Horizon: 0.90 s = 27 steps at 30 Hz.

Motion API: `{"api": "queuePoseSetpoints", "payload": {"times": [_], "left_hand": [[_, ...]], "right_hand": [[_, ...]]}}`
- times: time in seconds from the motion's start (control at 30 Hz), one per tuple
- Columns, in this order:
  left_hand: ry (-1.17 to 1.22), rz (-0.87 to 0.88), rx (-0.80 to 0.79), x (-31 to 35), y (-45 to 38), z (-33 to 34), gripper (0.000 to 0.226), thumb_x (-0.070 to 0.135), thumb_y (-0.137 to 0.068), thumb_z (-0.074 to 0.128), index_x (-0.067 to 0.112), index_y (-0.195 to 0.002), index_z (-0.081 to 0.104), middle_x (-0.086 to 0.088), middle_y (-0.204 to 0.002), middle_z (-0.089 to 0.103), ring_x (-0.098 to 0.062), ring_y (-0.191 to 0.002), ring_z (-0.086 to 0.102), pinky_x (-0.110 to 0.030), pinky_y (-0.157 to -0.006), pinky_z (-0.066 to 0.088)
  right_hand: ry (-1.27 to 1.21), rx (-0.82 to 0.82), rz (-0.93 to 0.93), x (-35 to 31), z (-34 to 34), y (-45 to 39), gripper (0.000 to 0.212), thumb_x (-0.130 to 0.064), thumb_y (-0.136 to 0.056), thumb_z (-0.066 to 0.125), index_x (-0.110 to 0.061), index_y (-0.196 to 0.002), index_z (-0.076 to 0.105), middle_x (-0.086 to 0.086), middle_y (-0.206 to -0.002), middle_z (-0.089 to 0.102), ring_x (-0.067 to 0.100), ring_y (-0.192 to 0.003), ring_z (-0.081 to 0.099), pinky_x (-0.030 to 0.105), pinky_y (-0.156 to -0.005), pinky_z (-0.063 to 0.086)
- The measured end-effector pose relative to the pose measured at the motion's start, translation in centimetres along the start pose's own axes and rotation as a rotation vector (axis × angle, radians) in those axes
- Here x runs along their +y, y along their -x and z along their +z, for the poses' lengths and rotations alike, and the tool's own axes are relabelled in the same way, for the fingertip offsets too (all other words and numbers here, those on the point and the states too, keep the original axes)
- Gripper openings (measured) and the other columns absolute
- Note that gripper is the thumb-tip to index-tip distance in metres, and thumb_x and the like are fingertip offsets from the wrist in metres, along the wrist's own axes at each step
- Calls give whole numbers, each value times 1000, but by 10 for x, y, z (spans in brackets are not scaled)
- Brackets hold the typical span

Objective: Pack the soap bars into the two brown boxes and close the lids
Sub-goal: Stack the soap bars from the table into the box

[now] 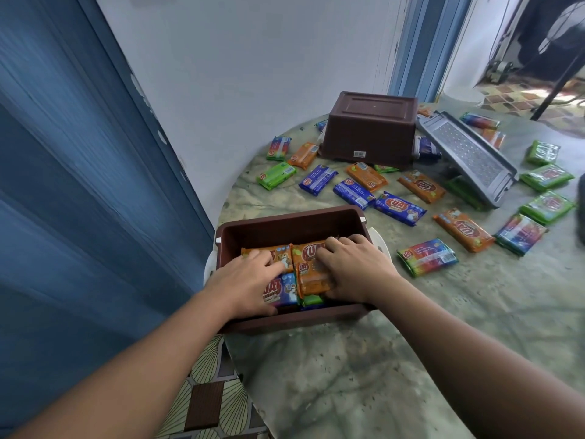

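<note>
Head view: we are over a round marbled green table [364, 375], our open brown box [285, 224] sitting at its left rim, part of the box overhanging the edge. Beneath it a white lid [208, 267] shows at both ends.

Our left hand [243, 277] lies flat, fingers spread, pressing an orange soap bar [281, 253] and a blue soap bar [285, 289] down in the box. Our right hand [351, 267] curls over a second orange bar [311, 274], fingers on top, thumb side tucked against its near end. Green wrappers [311, 300] peek out beneath; how many layers lie below we cannot tell.

Far half of the box is bare, room for more bars.

Second brown box [368, 126] stands upside down near the far rim, bars poking from under its edges. Beside it a grey lid [468, 160] is propped at a tilt, hiding packs under it.

Loose bars scatter between: blue [318, 179], orange [463, 229], green [276, 175], rainbow-wrapped [427, 256]. Table's near portion is open surface. A dark object [581, 210] is cut off at the right edge.
</note>
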<state>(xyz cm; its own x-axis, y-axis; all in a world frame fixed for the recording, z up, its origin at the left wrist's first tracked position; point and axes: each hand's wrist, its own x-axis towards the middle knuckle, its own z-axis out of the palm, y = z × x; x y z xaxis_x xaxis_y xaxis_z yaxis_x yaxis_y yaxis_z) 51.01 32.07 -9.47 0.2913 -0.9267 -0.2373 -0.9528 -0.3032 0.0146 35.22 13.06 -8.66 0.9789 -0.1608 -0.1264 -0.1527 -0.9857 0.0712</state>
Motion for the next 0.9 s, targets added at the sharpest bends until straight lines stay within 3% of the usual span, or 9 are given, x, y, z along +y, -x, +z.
{"api": "queuePoseSetpoints", "payload": {"times": [0.17, 0.33, 0.5, 0.63, 0.9], "left_hand": [[19, -39, -1, 0, 0, 1, 77, 60, -74, 74, 38, -138, 37, 7, -131, 40, -18, -124, 40, -41, -93, 52], [26, -66, -18, -1, -1, 2, 75, 60, -73, 74, 41, -136, 38, 9, -129, 42, -17, -122, 43, -42, -90, 52], [55, -90, -20, -2, -1, 3, 73, 63, -71, 73, 42, -133, 40, 12, -125, 45, -17, -118, 49, -45, -86, 54], [51, -110, -26, -2, -2, 2, 75, 68, -71, 70, 43, -135, 40, 13, -126, 46, -17, -118, 52, -44, -87, 55], [76, -121, -50, -1, -1, 1, 68, 69, -70, 69, 46, -127, 40, 14, -124, 46, -16, -117, 51, -45, -86, 54]], "right_hand": [[-25, -25, -15, 1, -1, -1, 74, -70, -77, 65, -27, -135, 53, -3, -132, 55, 20, -118, 55, 42, -107, 41], [-166, -56, -30, 2, -5, 1, 64, -63, -89, 52, -37, -148, 46, -3, -139, 55, 21, -123, 56, 40, -112, 38], [-263, 32, -27, 3, -8, 6, 39, -45, -104, 44, -34, -141, 53, -5, -136, 63, 22, -112, 65, 38, -93, 51], [-343, 38, 36, 7, -5, 4, 27, -51, -106, 37, -37, -129, 41, -4, -114, 69, 22, -89, 67, 44, -77, 55], [-215, -110, 25, 5, -7, -1, 44, -55, -107, 26, -43, -145, 44, -8, -138, 63, 22, -116, 64, 43, -93, 52]]}}
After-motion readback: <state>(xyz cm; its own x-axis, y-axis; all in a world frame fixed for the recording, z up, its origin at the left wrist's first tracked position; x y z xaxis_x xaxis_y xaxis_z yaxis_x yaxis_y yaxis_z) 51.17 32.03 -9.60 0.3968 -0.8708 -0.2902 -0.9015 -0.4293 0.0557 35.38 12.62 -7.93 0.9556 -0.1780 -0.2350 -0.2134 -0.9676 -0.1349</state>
